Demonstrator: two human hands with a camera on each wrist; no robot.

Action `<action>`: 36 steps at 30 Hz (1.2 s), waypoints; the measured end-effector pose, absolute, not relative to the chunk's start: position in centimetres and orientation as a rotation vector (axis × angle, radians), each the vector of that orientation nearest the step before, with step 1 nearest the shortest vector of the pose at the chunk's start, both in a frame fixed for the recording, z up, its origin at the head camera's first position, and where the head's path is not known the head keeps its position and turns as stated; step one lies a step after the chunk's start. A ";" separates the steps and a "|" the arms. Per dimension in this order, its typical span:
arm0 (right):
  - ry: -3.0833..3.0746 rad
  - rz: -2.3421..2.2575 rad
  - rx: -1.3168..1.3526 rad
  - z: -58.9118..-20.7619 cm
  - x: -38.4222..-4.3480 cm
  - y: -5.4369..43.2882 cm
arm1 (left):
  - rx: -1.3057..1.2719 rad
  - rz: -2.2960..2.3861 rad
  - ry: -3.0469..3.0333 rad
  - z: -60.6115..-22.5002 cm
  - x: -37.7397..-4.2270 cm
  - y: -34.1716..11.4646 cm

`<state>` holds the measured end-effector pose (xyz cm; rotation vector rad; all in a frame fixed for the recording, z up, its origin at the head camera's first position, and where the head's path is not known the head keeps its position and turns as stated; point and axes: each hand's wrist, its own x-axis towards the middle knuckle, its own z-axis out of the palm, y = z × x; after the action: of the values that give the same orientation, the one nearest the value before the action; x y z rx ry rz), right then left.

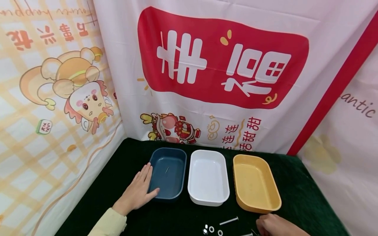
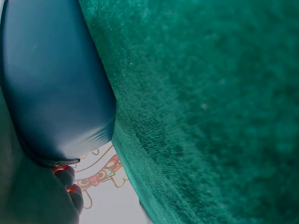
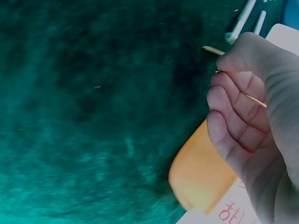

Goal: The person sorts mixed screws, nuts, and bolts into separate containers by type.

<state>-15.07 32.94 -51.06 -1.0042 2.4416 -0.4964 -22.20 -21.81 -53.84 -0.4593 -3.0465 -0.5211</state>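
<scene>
My left hand (image 1: 136, 191) lies with straight fingers on the left rim of a dark blue tray (image 1: 175, 190). A thin nail (image 1: 167, 169) lies on that tray's floor. In the left wrist view the blue tray's side wall (image 2: 58, 84) shows, with fingertips at its end. My right hand (image 1: 274, 225), fingers curled, is just in front of the yellow tray (image 1: 257, 183). In the right wrist view its thumb and forefinger pinch a thin pointed nail (image 3: 212, 50), most of which the hand hides. A bolt (image 1: 247, 234) lies just left of this hand.
Between the blue and yellow trays stands a white tray (image 1: 208, 178). In front of it on the green cloth (image 1: 165, 219) lie another bolt (image 1: 228, 221), a nut (image 1: 205, 231) and two rings, one a washer-like ring (image 1: 211, 229). A printed curtain (image 1: 124, 82) hangs behind.
</scene>
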 end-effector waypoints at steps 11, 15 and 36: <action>2.438 -0.508 -0.979 -47.7 -14.7 29.4 | -0.457 -0.515 -3.041 -53.8 -22.1 -21.9; 2.460 -0.445 -0.875 -46.5 -14.6 28.1 | -0.461 -0.520 -3.040 -53.9 -22.2 -21.9; 2.667 -0.151 -1.229 -41.5 -20.6 21.7 | -0.455 -0.509 -3.041 -53.8 -22.1 -21.7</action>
<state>-20.58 21.72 -41.46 -1.2292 2.6670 -0.1514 -22.10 -21.67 -53.76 -0.4554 -3.0412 -0.5093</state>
